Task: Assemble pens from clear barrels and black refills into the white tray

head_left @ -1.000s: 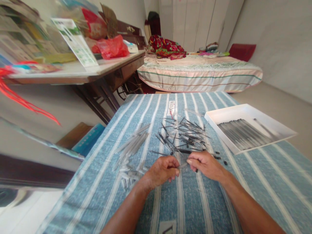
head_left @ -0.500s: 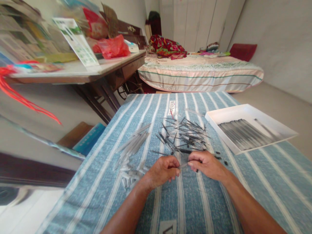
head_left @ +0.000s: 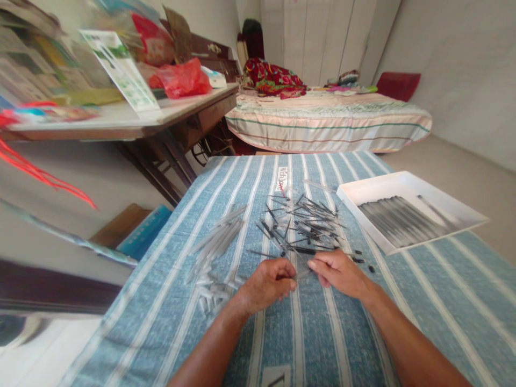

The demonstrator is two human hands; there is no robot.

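My left hand (head_left: 271, 280) is closed, thumb against bent fingers, around a clear pen barrel (head_left: 302, 274) that sticks out toward the right. The barrel's other end reaches the pinched fingertips of my right hand (head_left: 341, 272). Whatever else those right fingers hold is hidden. Just beyond both hands lies a loose pile of thin black pen refills (head_left: 316, 220), with clear pieces mixed in. Translucent pen barrels (head_left: 220, 236) lie in a bundle to the left, above a heap of whitish pen caps (head_left: 212, 293). Several small black plugs (head_left: 358, 260) are scattered right of my right hand.
A white box (head_left: 385, 250) at the right holds a row of dark pens (head_left: 397, 215), one lying apart. Blue striped cloth (head_left: 310, 344) covers the table. A cluttered side table (head_left: 193, 105) stands at the left, a bed (head_left: 330, 126) beyond.
The view has shifted slightly. My hands stay close together at the barrel. A small black piece that showed under my right fingers is out of sight now.
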